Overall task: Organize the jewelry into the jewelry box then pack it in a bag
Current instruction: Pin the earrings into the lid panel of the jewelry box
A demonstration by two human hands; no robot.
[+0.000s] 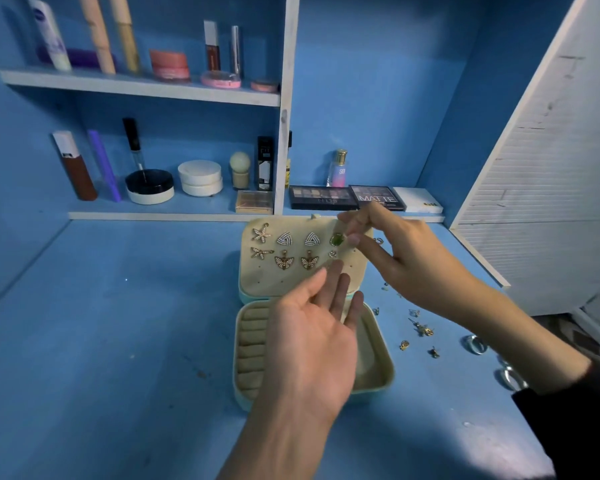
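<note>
Blue tabletop (118, 323) bore an open turquoise, cream-lined jewelry box (385, 372) at frame centre as the right hand (406, 258) pinched a green-stone earring (336, 240) on its lid and the left hand (312, 341) hovered, fingers straight.

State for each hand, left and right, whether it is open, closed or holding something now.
Left hand: open, palm up, holding nothing.
Right hand: fingertips pinch the green earring on the box lid.

Our right hand (400, 263) pinches a green earring (336, 240) on the open jewelry box (267, 283) lid. Our left hand (314, 344) hovers flat, palm up.
</note>
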